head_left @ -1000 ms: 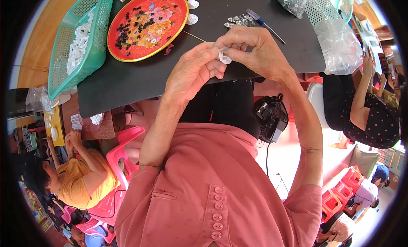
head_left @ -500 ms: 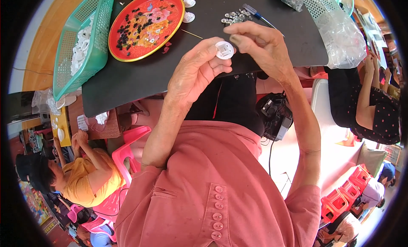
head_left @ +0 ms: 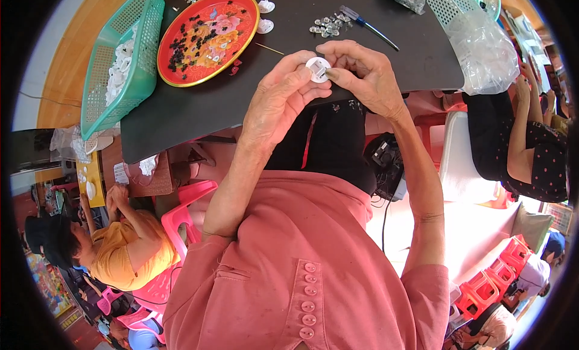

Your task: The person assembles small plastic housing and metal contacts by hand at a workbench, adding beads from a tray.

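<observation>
Between thumb and fingers, my left hand (head_left: 277, 100) pinches a small round white plastic part (head_left: 316, 69) with slots in its face. My right hand (head_left: 371, 78) has its thumb and fingertips closed at the right edge of that part, touching it; whether a smaller piece sits between these fingertips is hidden. Both hands are over the near edge of the black table (head_left: 199, 118). Just beyond them lie a thin stick (head_left: 269, 49), a heap of small clear pieces (head_left: 327, 26) and a blue-handled screwdriver (head_left: 369, 28).
A red floral tray (head_left: 241, 36) holds many small black pieces. Left of it stands a green basket (head_left: 142, 60) of white parts. Two white parts (head_left: 265, 26) lie beside the tray. Clear plastic bags (head_left: 485, 60) hang at the right edge. Other people sit at both sides.
My right hand has come down and left, its thumb and fingertips now meeting the white part. My left hand keeps hold of it. The view has shifted slightly.
</observation>
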